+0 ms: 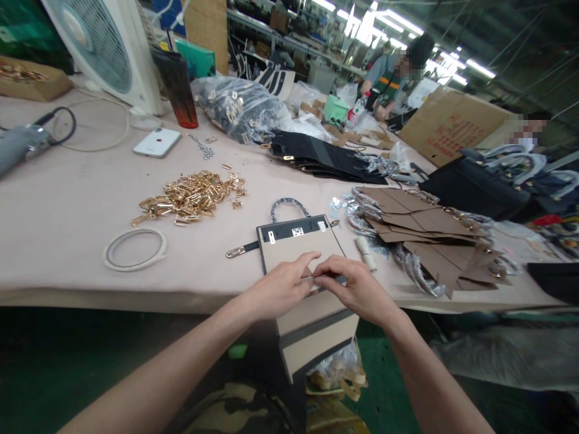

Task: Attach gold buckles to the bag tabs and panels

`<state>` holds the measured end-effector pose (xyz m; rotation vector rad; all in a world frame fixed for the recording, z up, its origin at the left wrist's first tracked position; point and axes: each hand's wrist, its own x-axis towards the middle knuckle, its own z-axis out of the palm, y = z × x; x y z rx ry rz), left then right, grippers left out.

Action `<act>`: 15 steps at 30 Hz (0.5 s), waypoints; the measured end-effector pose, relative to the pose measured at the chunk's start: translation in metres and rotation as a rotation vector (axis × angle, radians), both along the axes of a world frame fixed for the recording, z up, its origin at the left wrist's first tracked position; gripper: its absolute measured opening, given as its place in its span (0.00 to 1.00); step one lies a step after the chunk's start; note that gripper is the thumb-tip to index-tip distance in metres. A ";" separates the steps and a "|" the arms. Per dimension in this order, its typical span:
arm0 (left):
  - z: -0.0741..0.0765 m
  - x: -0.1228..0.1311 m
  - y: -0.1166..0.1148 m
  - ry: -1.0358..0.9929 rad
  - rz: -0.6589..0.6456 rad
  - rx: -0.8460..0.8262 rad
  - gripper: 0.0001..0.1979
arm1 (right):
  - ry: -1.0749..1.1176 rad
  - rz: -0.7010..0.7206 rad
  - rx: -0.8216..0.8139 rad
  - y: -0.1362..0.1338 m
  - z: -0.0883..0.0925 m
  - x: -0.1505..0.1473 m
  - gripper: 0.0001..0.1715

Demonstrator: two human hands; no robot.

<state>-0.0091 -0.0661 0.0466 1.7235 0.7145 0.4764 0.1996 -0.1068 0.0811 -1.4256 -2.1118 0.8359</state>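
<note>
A beige handbag panel [289, 259] with dark edging lies at the table's front edge, its lower part hanging over. At its top stand a wrapped handle [289, 205] and a dark strip with white stickers; a dark strap with a metal clasp [236, 252] sticks out to the left. My left hand [287, 283] rests over the panel, thumb and fingers pinched and forefinger raised. Fingertips of my right hand [355, 283] are pinched right beside it. Something small and thin seems to be between them, but I cannot make it out.
A pile of gold metal fittings [194, 196], a tape roll [136, 249] and a phone [157, 143] lie on the left. Brown bag pieces [420, 229] are stacked at right, black ones [325, 157] behind. A fan [102, 48] and bottle [178, 87] stand at back; a person [393, 75] works beyond.
</note>
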 end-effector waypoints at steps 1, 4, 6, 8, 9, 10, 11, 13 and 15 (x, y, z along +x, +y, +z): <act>-0.001 -0.001 -0.001 -0.011 0.001 -0.001 0.24 | -0.004 -0.006 -0.007 -0.001 0.000 0.000 0.05; -0.005 -0.002 -0.001 -0.006 0.020 0.028 0.12 | -0.014 -0.028 -0.025 -0.005 0.000 0.000 0.04; -0.008 -0.003 -0.001 -0.001 0.032 0.063 0.12 | -0.012 -0.044 -0.036 -0.007 0.001 0.001 0.04; -0.011 -0.003 0.000 -0.023 0.023 0.075 0.13 | 0.009 -0.058 -0.055 -0.009 0.001 0.001 0.04; -0.012 -0.003 0.000 -0.037 0.020 0.075 0.13 | 0.025 -0.063 -0.067 -0.009 0.002 0.001 0.04; -0.012 -0.003 0.000 -0.048 0.019 0.076 0.13 | 0.042 -0.068 -0.075 -0.010 0.001 0.001 0.04; -0.012 -0.003 -0.001 -0.056 0.021 0.079 0.13 | 0.058 -0.072 -0.079 -0.010 0.001 0.001 0.04; -0.011 -0.003 -0.001 -0.064 0.035 0.084 0.14 | 0.085 -0.084 -0.080 -0.011 -0.001 0.000 0.03; -0.010 -0.003 -0.002 -0.075 0.054 0.082 0.14 | 0.116 -0.100 -0.083 -0.011 -0.004 0.000 0.03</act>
